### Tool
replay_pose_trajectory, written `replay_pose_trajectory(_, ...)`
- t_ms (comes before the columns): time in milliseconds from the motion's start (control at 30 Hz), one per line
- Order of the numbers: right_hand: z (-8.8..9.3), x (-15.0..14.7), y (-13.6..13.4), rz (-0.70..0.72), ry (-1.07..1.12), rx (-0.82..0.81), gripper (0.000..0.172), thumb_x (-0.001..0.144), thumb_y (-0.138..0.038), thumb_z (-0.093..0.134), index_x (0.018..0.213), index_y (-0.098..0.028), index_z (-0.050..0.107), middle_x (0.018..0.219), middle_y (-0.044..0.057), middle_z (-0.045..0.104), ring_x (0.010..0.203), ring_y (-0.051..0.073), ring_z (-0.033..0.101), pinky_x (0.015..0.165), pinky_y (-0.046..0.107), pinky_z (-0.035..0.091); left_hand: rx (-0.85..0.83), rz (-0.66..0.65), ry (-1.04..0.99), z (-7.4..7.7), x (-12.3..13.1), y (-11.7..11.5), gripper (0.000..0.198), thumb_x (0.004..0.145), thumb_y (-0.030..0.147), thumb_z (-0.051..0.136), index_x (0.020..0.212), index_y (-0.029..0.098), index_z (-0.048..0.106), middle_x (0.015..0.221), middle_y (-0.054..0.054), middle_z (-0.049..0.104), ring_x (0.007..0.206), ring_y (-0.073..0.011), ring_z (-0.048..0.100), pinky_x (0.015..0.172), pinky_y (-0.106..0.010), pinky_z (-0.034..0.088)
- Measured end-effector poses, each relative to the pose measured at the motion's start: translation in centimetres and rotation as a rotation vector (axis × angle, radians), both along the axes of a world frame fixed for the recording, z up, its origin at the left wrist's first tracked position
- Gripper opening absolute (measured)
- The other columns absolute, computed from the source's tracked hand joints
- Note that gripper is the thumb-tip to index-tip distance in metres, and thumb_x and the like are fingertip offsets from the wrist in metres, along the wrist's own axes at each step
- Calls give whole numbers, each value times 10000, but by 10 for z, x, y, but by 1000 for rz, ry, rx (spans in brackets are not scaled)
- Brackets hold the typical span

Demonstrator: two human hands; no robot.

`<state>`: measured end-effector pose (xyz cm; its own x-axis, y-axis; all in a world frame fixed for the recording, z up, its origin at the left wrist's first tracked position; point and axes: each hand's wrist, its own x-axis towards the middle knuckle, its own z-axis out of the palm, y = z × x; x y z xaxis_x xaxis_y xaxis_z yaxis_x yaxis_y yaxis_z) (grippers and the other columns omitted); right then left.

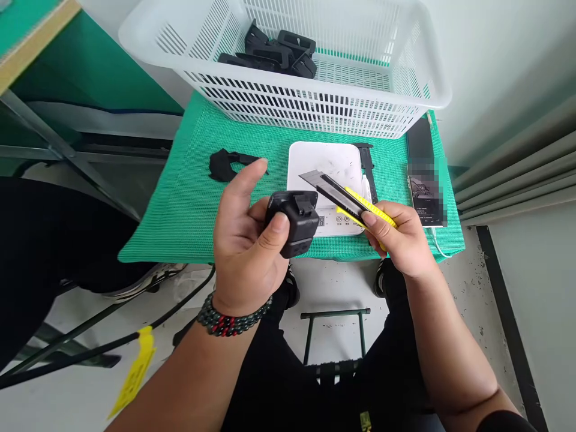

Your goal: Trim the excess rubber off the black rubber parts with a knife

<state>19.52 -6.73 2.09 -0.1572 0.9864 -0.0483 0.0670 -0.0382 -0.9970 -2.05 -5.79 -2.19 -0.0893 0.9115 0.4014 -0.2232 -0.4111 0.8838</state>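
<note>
The black plastic part (294, 237) is in the left hand (254, 240), raised in front of the near edge of the table under its green mesh cloth (180, 198). At the back of the cloth stands a white basket (148, 42) with more dark parts (279, 57) inside, and in front of it lies a white scale (310, 156), with small dark specks on its plate. Working in the air like this leaves the left grip as the part's only support, so it needs to be firm: the thumb presses on the near face, the index finger stands out apart from it, and the remaining fingers are mostly hidden behind. That raised index finger is best held well out of the blade's line. The right hand (400, 234) has thumb and fingers clamped on the yellow-edged utility knife (346, 198), which slants up and leftward over the scale. Short, light strokes, angled away from the left thumb, would suit so small a piece. The bare blade (310, 177) reaches well past the handle; less of it showing would probably flex less and steer better near the raised clip (306, 206).
</note>
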Motion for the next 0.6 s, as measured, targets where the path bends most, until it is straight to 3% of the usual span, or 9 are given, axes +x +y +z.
replay_pose_trajectory(67,0,1,0,-1,33,-15,589,847,-727,764,614,-236,536,502,-53,478,443,88,375,409,267,279,-15,-103,15,-1,-4,-1,724,856,474,865,1505,463,545,1068,-8,748,823,-159,712,788,-347,699)
replay_pose_trajectory(133,0,2,-1,-6,64,-25,578,852,-707,773,618,-241,525,484,-58,478,412,85,368,383,263,269,-29,-172,46,-1,-7,-2,855,789,456,926,1530,501,502,1214,-28,738,883,-181,744,692,-303,695)
replay_pose_trajectory(267,-1,5,-2,-25,79,-11,566,857,-680,786,622,-238,520,485,-58,488,404,80,373,374,255,255,-30,-177,98,6,-7,-6,959,723,415,983,1538,486,483,1314,-62,719,854,-188,751,638,-308,697)
replay_pose_trajectory(333,-1,6,-2,-28,81,0,560,864,-670,785,625,-234,526,485,-57,486,409,79,375,378,253,256,-9,-147,111,9,-4,-8,954,726,424,983,1538,454,483,1279,-65,736,809,-178,740,625,-311,693)
replay_pose_trajectory(433,-1,6,-1,-26,88,4,551,874,-652,785,630,-232,525,488,-58,480,414,78,373,378,251,256,47,-85,113,11,1,-8,776,823,423,916,1504,396,545,1048,-25,776,711,-139,710,585,-264,660)
replay_pose_trajectory(500,-2,6,0,-31,88,2,549,876,-647,786,635,-230,523,498,-59,477,417,75,373,377,248,254,91,-42,90,8,3,-6,641,878,396,869,1461,357,604,894,8,767,646,-115,685,536,-215,615)
replay_pose_trajectory(600,-1,5,1,-37,84,12,545,880,-640,785,638,-227,523,516,-61,475,417,72,380,379,245,255,159,-5,37,4,3,-1,565,878,411,865,1402,325,671,829,31,772,565,-81,636,453,-159,525)
